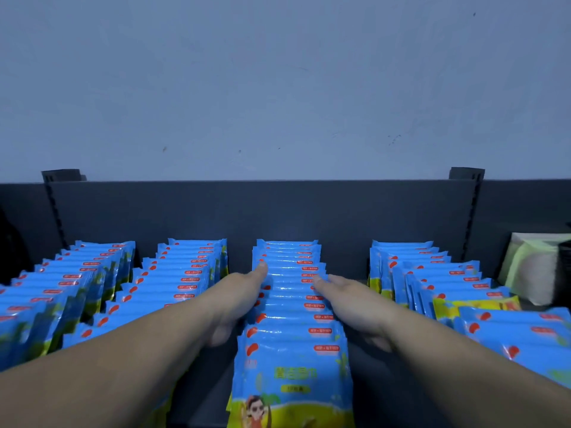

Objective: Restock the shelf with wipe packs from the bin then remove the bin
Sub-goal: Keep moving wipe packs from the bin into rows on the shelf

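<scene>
Wipe packs [290,307] — blue, upright, rowed — pressed between left hand [238,298] and right hand [349,301], fingers flat.

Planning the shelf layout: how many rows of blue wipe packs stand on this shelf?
4 rows: far-left row, second row, middle row flanked by the left hand and right hand, and right row. More may lie beyond the frame edges.

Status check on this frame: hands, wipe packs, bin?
Left hand and right hand open, flanking the middle row of wipe packs. Holding nothing. Bin not in view.
</scene>
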Demonstrator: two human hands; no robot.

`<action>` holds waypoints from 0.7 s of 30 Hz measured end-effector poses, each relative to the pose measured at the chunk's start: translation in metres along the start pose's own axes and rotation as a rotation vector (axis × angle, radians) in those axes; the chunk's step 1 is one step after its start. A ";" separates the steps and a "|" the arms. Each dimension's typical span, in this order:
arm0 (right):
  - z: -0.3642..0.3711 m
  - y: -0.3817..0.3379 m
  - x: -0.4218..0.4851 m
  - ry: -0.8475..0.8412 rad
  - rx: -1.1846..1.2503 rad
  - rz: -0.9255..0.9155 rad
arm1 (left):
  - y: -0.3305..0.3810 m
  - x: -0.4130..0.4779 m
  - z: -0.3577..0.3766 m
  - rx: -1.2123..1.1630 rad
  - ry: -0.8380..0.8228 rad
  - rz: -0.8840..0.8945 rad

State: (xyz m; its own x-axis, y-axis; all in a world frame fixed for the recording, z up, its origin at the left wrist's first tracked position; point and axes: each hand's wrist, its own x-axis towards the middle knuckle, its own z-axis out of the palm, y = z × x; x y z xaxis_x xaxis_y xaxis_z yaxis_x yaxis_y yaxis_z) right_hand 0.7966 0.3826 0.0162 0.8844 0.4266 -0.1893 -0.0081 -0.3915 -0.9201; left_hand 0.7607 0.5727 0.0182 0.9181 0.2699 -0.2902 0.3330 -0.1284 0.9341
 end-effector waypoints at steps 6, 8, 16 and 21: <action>0.016 -0.001 0.001 0.044 -0.015 -0.073 | 0.002 -0.028 0.005 -0.018 -0.065 -0.018; 0.013 -0.001 -0.010 0.031 -0.005 -0.086 | -0.001 -0.037 0.003 -0.003 -0.050 0.010; 0.011 0.019 -0.048 0.004 -0.105 -0.169 | -0.027 -0.068 0.013 0.052 -0.006 0.192; 0.012 0.010 -0.053 0.010 -0.086 -0.165 | -0.021 -0.065 0.015 0.048 0.002 0.211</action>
State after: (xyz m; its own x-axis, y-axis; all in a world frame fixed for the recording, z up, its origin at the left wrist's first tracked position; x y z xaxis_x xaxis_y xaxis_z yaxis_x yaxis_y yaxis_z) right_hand 0.7437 0.3658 0.0127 0.8749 0.4830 -0.0344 0.1771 -0.3854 -0.9056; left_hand 0.6970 0.5435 0.0141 0.9683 0.2337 -0.0886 0.1431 -0.2278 0.9631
